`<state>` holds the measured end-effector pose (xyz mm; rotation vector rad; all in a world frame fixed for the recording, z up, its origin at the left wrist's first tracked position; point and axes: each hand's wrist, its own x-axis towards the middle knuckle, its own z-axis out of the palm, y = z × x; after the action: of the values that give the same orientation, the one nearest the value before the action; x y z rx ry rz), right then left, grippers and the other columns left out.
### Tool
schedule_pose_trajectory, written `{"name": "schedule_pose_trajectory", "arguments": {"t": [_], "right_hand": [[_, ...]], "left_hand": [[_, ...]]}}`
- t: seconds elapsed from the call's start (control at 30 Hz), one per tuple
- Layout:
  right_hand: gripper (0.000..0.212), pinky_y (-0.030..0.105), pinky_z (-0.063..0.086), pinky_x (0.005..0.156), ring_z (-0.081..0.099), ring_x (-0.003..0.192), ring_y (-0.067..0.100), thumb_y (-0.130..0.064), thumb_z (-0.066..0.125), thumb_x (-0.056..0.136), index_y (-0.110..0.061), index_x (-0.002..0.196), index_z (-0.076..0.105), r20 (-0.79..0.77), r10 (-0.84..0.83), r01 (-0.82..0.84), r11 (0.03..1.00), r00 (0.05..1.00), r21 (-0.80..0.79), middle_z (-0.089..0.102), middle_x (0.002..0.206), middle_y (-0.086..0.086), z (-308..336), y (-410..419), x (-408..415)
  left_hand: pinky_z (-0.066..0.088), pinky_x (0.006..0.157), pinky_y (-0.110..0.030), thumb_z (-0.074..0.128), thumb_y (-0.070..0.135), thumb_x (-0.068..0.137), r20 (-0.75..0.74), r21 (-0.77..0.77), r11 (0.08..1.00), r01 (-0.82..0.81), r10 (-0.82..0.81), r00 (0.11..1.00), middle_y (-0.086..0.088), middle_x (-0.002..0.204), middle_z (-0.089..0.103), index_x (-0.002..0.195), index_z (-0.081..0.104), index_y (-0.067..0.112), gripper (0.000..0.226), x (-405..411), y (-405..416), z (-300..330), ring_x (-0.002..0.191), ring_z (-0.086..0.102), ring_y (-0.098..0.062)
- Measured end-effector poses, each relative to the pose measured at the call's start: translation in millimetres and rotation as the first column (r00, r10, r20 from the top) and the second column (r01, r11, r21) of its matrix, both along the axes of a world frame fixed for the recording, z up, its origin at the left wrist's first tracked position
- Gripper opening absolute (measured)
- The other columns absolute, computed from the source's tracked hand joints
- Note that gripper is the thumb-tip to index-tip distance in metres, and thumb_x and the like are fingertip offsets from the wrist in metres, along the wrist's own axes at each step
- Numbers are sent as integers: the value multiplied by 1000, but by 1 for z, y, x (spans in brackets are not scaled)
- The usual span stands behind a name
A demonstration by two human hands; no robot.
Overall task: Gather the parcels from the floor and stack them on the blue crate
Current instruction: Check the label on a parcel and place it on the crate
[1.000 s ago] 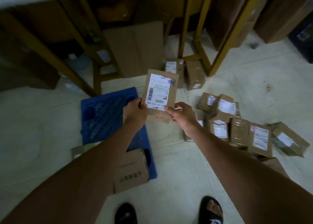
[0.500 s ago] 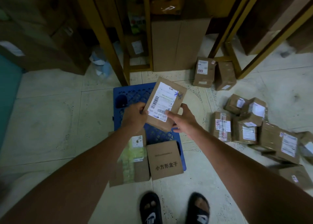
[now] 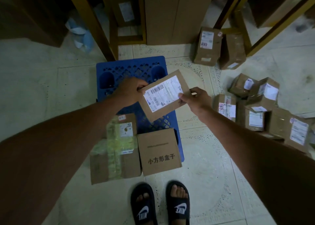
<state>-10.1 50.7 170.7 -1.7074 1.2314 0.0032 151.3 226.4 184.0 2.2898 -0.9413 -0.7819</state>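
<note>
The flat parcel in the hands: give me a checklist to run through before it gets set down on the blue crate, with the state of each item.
1. Grip: left hand and right hand each pinch an end of the flat parcel: ok.
2. Parcel over the blue crate: ok.
3. Free lattice on the crate's far half: ok.
4. Near half is taken by the taped box and the printed box, both overhanging the near edge: not ok.
5. Label faces up: ok.
6. Parcels left on the floor, such as the pile to the right: not ok.
</note>
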Motion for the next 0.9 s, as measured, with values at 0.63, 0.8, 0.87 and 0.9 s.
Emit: {"name": "schedule_pose_trajectory", "arguments": {"t": [0.63, 0.8, 0.87, 0.9], "right_hand": [[40, 22, 44, 56, 62, 80, 17, -43, 81, 72, -6, 83, 71, -157, 219, -218, 976, 963, 25, 68, 87, 3, -143, 12, -30], [39, 19, 36, 46, 61, 67, 12, -42, 84, 69, -9, 76, 65, -133, 226, -211, 971, 965, 115, 73, 90, 3, -149, 15, -35], [41, 20, 37, 46, 66, 69, 15, -42, 84, 69, -6, 79, 66, -115, 217, -200, 970, 969, 138, 75, 90, 6, -151, 18, -36], [43, 21, 39, 47, 69, 73, 17, -42, 84, 70, -4, 81, 67, -110, 213, -197, 970, 971, 143, 75, 89, 7, -150, 20, -35]], "left_hand": [[50, 69, -35, 44, -1, 92, -24, 119, 993, 24, -21, 999, -17, 96, 70, 105, 70, 1, 29, -18, 4, -164, 85, 65, -32], [51, 71, -39, 47, -2, 90, -6, 141, 990, 29, -29, 1000, -20, 99, 67, 108, 68, -1, 27, -18, 6, -160, 86, 64, -33], [47, 64, -32, 49, -4, 89, -4, 171, 985, 24, -24, 1000, -19, 98, 66, 110, 66, -1, 27, -19, 6, -159, 79, 60, -29], [43, 59, -28, 48, -3, 89, -4, 192, 981, 20, -20, 1000, -17, 96, 64, 111, 65, 0, 27, -20, 7, -159, 72, 57, -24]]}}
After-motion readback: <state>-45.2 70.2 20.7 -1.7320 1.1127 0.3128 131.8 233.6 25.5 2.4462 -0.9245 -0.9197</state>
